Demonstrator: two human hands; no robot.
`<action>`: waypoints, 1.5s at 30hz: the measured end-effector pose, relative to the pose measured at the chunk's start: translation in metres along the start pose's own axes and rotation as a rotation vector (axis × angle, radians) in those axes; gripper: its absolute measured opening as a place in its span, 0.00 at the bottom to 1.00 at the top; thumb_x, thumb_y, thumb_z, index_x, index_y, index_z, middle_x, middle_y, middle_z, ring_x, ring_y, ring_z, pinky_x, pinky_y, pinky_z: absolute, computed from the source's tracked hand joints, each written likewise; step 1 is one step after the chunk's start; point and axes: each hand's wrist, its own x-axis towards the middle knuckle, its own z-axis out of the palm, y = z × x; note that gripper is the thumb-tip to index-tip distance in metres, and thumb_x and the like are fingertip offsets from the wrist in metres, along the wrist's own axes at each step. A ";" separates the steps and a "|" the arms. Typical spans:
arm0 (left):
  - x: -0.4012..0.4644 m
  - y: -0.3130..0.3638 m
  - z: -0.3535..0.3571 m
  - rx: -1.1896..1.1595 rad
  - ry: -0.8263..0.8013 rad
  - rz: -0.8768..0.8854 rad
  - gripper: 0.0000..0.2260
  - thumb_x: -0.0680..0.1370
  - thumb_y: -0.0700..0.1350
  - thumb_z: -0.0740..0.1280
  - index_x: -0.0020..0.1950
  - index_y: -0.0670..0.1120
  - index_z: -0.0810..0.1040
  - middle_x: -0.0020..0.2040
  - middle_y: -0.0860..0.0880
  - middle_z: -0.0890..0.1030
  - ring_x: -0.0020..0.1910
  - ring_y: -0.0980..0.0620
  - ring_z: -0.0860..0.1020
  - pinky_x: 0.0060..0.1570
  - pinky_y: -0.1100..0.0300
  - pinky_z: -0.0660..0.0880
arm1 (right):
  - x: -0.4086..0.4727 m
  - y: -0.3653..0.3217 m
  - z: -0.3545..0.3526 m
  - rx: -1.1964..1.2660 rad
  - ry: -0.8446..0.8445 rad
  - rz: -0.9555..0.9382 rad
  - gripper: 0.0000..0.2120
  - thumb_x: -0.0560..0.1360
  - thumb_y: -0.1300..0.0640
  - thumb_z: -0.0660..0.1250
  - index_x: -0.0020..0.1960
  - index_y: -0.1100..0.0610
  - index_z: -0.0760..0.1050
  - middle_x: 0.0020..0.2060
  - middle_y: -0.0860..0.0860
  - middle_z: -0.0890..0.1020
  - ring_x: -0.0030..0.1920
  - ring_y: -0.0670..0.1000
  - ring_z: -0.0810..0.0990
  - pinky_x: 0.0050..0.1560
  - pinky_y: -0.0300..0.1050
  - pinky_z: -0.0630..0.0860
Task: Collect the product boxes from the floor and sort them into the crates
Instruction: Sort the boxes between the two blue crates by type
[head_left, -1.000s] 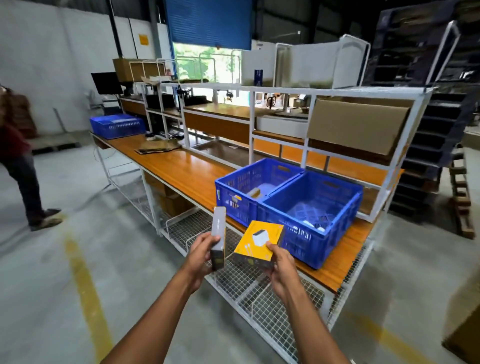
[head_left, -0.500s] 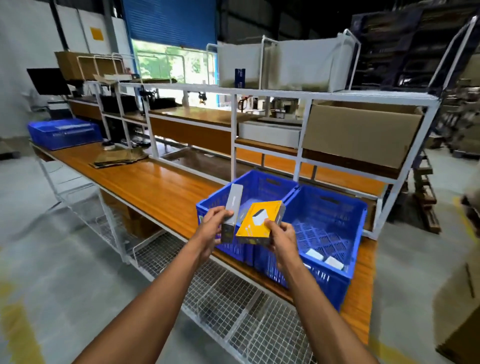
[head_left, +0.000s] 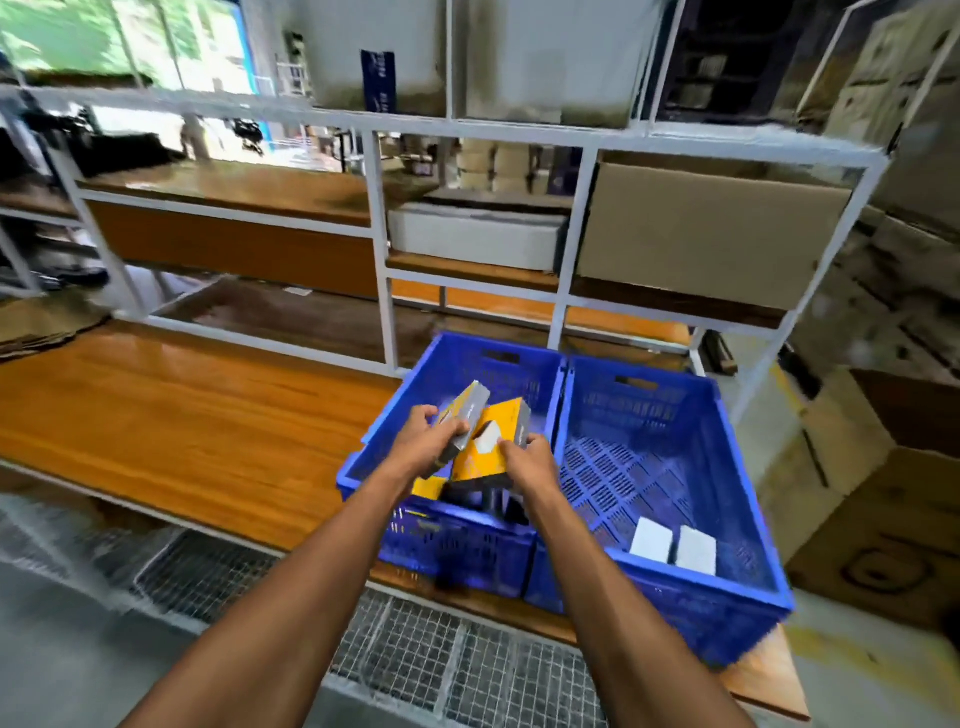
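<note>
Two blue crates stand side by side on the wooden bench. Over the left crate, my left hand grips a slim grey box, tilted. My right hand holds a yellow box with a white picture, right beside the grey one. Below them in that crate lie another yellow box and dark items, partly hidden by my hands. The right crate holds two white boxes near its front wall.
The wooden bench runs off to the left, with a white metal shelf frame behind the crates. A large cardboard box sits on the shelf. More cartons stand on the floor at right. Wire mesh trays hang under the bench.
I have stepped closer to the bench. Both hands have moved forward and down with their boxes, from in front of the crates to over the left crate.
</note>
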 end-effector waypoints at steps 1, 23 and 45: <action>0.011 -0.007 0.000 0.052 -0.004 -0.020 0.34 0.68 0.63 0.75 0.69 0.53 0.69 0.60 0.46 0.80 0.52 0.47 0.82 0.43 0.55 0.77 | 0.003 0.002 0.004 -0.041 0.003 0.012 0.11 0.77 0.48 0.70 0.52 0.53 0.73 0.48 0.53 0.81 0.53 0.56 0.81 0.53 0.48 0.77; -0.012 -0.004 0.006 0.379 -0.108 0.164 0.14 0.80 0.44 0.69 0.66 0.47 0.79 0.59 0.46 0.82 0.57 0.43 0.81 0.52 0.56 0.74 | -0.042 -0.013 0.003 -0.403 0.018 -0.245 0.19 0.80 0.63 0.65 0.71 0.62 0.77 0.68 0.58 0.80 0.69 0.58 0.77 0.71 0.51 0.72; -0.355 -0.108 0.151 0.479 -0.269 0.270 0.08 0.80 0.44 0.69 0.57 0.54 0.79 0.54 0.51 0.85 0.50 0.51 0.83 0.51 0.54 0.80 | -0.305 0.220 -0.198 -0.246 0.295 -0.232 0.11 0.75 0.65 0.67 0.53 0.57 0.83 0.50 0.53 0.86 0.52 0.53 0.83 0.59 0.50 0.79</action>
